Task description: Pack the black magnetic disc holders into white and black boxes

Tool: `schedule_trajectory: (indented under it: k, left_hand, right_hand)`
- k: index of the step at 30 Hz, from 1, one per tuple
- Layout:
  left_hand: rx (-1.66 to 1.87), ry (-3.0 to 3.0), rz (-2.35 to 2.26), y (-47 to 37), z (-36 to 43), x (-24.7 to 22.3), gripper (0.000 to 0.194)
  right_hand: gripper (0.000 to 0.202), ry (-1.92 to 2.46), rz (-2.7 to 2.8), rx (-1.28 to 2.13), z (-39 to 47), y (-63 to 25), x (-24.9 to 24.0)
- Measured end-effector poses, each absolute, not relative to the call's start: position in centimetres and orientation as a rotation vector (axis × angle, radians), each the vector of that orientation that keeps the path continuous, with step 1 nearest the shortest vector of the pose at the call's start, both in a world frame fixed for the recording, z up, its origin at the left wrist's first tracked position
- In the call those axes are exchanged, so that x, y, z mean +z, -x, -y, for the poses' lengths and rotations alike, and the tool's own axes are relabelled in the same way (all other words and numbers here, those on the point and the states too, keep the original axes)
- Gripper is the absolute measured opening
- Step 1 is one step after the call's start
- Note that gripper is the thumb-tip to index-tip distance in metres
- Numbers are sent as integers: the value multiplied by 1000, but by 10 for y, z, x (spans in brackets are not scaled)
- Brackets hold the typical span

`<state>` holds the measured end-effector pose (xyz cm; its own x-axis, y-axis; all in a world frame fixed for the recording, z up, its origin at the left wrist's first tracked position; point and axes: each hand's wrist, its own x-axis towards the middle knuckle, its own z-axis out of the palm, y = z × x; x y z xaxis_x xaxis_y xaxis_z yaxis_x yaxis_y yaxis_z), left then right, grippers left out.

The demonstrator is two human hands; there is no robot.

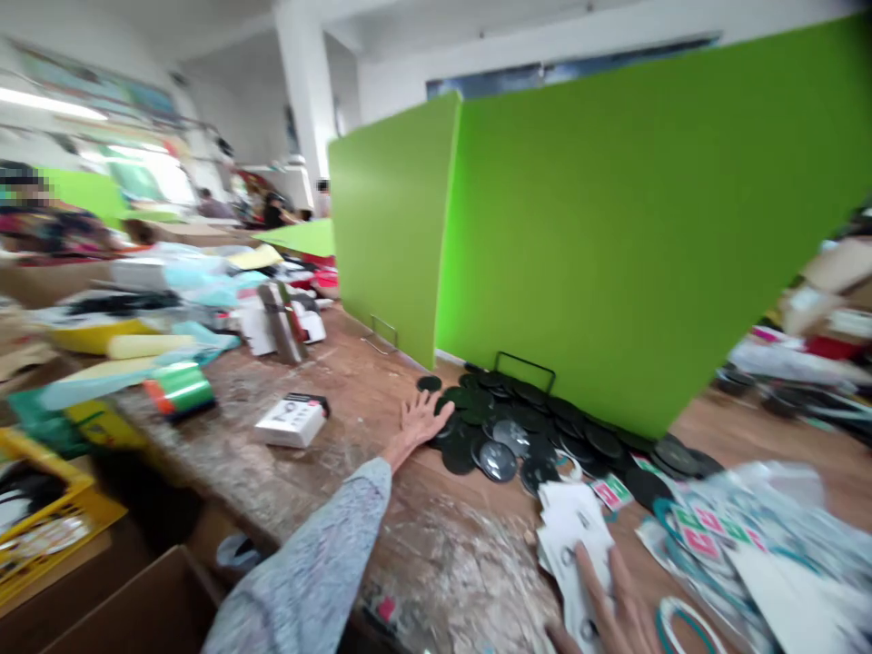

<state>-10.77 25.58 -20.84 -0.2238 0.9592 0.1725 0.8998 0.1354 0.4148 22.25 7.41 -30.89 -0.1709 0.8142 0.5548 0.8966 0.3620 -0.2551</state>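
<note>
My left hand (423,418) reaches out flat with fingers spread, at the left edge of a pile of black discs (460,454). Its fingertips touch the outer discs. A few discs carry a shiny clear face, such as the glossy disc (497,461) in the pile's middle. Near the bottom edge, my right hand (617,609) lies with fingers apart on a loose stack of white printed cards (576,518). Part of this hand is cut off by the frame. A pink and green label (611,492) sits beside the stack.
A tall green board (613,236) stands behind the discs, with a wire stand (524,368) at its foot. A small white box (292,420) and a green tape roll (181,389) lie left. Plastic bags (769,500) and a teal-white ring (688,627) are right. People are behind.
</note>
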Motion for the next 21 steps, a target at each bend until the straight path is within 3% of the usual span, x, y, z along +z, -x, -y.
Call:
schedule_trajectory:
  k: [4, 9, 14, 17, 21]
  left_hand:
    - [588, -1975, -2158, 78, -251, -216, 50]
    - [654, -2052, -2122, 62, -222, -198, 60]
    - [841, -2376, -1691, 28, -113, -212, 50]
    - [927, -2523, -1574, -8, -65, -239, 42]
    - [1052, -2580, -1624, -30, -57, -264, 45]
  right_hand:
    - [64, 1695, 2044, -112, -79, -191, -266]
    - [71, 1812, 2015, -98, -78, -182, -225]
    - [43, 1710, 2084, -67, -18, -195, -237]
    - [40, 1653, 2111, -98, -12, -189, -248]
    - [35, 1676, 2080, -110, -31, -203, -240]
